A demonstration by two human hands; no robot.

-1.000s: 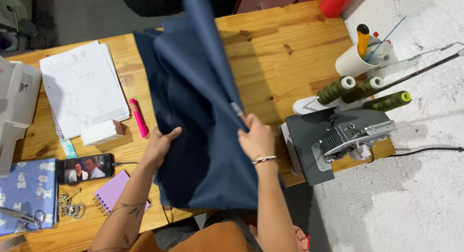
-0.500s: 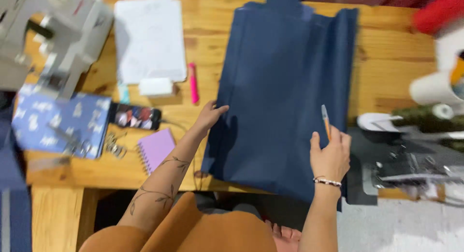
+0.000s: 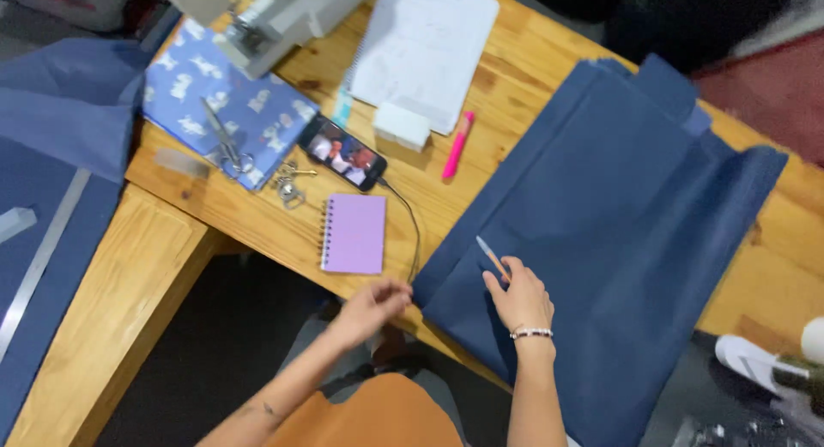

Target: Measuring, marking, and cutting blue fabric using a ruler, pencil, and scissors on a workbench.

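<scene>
Right grip (image 3: 518, 297) closed on pencil (image 3: 493, 258), atop blue fabric (image 3: 618, 241); left grip (image 3: 375, 305) pinching its corner

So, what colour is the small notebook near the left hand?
Lilac, plain cover; the notebook shows best in the head view.

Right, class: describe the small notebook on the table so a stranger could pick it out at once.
Start at the wooden table, near its front edge. Left of the navy fabric lies the small notebook, just below the phone. It alone is lilac, with a spiral binding down its left side.
</scene>
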